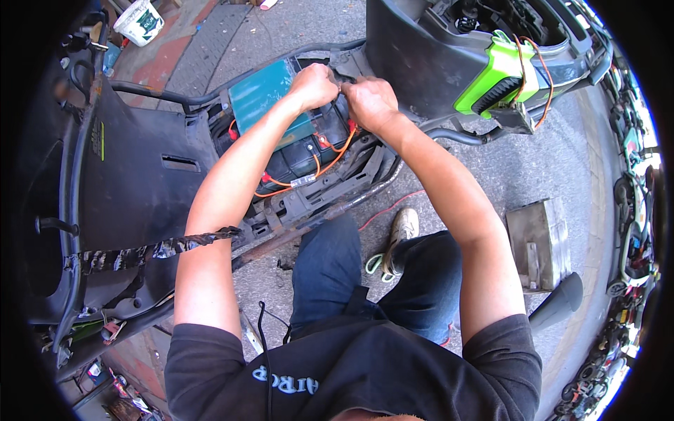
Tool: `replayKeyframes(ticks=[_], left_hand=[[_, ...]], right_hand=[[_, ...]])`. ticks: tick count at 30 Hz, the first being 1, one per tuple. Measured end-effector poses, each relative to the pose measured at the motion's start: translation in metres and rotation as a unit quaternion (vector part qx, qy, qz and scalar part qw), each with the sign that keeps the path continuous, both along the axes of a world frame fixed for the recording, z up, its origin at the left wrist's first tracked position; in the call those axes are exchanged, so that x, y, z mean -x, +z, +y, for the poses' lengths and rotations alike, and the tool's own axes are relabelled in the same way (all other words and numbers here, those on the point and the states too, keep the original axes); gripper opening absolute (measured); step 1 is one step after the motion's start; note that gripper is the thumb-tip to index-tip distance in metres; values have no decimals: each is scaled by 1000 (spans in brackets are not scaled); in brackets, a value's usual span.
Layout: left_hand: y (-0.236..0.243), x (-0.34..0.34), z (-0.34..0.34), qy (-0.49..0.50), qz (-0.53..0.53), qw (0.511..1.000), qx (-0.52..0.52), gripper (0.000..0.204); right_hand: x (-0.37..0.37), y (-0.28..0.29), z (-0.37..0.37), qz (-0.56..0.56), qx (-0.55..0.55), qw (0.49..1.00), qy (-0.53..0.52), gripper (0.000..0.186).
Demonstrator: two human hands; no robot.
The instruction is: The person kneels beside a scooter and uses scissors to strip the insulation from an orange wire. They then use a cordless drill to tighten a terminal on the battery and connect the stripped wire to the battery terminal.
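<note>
My left hand (314, 88) and my right hand (371, 104) meet at the far end of a scooter's open battery bay, with fingers closed. Between their fingertips is something small and dark, too hidden to name. Below my left hand, a flat teal panel (256, 95) lies over dark batteries (286, 165). Orange wires (317, 165) with red terminal ends run along the batteries' near side. One red terminal cover (352, 126) sits just under my right hand.
The black scooter body (414, 67) with a bright green panel (486, 74) rises at the right. Black plastic bodywork (151, 151) fills the left side. A worn grey box (539, 245) stands on the ground right of my arm. A white bucket (139, 22) stands far left.
</note>
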State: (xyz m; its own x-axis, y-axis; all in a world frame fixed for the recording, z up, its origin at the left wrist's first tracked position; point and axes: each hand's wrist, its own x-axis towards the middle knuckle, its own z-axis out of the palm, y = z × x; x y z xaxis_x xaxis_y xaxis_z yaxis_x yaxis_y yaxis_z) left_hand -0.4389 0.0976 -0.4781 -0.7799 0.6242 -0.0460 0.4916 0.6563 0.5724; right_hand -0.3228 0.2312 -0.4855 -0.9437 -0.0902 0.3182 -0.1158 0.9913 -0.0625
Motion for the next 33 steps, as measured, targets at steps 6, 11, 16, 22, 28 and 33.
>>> replayKeyframes(ticks=[6, 11, 16, 22, 28, 33], left_hand=[[8, -10, 0, -18, 36, 999, 16, 26], [-3, -17, -5, -42, 148, 988, -18, 15], [-13, -19, -16, -72, 264, 959, -74, 9], [-14, -18, -24, -121, 276, 948, -102, 9], [-15, -18, -25, -120, 291, 945, -89, 8], [-15, -20, -28, -142, 290, 939, -122, 3]], right_hand=[[0, -1, -4, -35, -3, 999, -18, 20], [-4, 10, -5, -71, 65, 995, -39, 19], [2, 24, 22, -28, 174, 983, -46, 23], [17, 17, 27, 53, 66, 987, 136, 28], [29, 18, 33, 30, -86, 975, 203, 29], [35, 23, 38, 8, -174, 949, 264, 20]])
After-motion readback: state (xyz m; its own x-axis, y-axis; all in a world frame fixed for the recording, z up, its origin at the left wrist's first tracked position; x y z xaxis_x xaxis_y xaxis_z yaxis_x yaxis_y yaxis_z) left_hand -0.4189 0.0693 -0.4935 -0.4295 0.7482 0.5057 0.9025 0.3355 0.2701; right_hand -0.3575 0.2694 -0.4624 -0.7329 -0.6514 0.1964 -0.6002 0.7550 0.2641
